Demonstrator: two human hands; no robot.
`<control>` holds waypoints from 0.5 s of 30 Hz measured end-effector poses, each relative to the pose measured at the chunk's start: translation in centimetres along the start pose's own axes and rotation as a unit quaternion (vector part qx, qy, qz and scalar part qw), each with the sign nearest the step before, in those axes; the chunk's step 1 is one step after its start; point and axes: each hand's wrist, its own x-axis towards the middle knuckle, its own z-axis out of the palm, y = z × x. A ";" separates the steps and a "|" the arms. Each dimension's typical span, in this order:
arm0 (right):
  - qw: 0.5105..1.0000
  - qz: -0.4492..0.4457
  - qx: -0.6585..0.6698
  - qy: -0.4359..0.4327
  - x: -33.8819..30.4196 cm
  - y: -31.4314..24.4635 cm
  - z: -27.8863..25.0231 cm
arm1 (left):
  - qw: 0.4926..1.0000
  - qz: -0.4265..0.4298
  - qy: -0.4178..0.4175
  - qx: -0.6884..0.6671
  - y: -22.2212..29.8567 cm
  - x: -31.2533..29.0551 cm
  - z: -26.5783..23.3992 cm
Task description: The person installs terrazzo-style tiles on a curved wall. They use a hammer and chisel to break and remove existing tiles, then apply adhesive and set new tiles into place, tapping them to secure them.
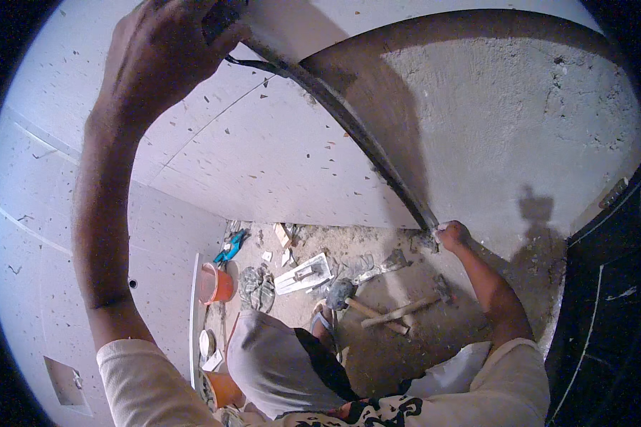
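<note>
1. On the far left, the tiled wall of pale speckled slabs fills the upper left of the view, its joints showing as thin lines.
2. The left hand is raised high against that wall, fingers curled shut around the top end of a long dark straightedge.
3. The straightedge runs from the left hand down and to the right, lying along the border where the tiles meet the bare grey plaster wall.
4. Below on the floor, an orange bucket stands near the foot of the tiled wall, with a blue tool lying just beyond it.
5. Right of the bucket lie a crumpled cloth and a white trowel-like board among rubble.
6. Two hammers with wooden handles lie crossed on the dirt floor, near a sandalled foot.
7. The right hand is closed at the lower end of the straightedge, pressed against the plaster wall; what its fingers pinch is too small to tell.
</note>
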 end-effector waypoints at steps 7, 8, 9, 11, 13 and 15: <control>0.997 0.011 0.047 -0.060 0.1 -0.3 1.2 | 1.000 -0.023 -0.011 0.007 -0.5 -1.4 0.5; 0.995 0.006 0.076 -0.062 0.3 0.1 1.2 | 1.000 -0.022 -0.019 -0.008 -1.0 -1.7 0.5; 0.996 -0.007 0.064 -0.058 0.1 -0.2 1.3 | 0.999 -0.023 -0.034 -0.023 -1.0 -1.8 0.4; 0.998 -0.031 0.040 -0.049 -0.3 -0.7 1.3 | 0.999 -0.018 -0.019 -0.036 -0.2 -1.3 -0.1; 0.995 -0.045 0.062 -0.061 -2.0 -3.0 1.4 | 0.999 -0.022 -0.027 -0.019 0.0 -2.0 -0.3; 0.994 -0.040 0.072 -0.067 -1.9 -2.8 1.5 | 0.999 -0.030 -0.017 0.012 -0.4 -2.1 0.2</control>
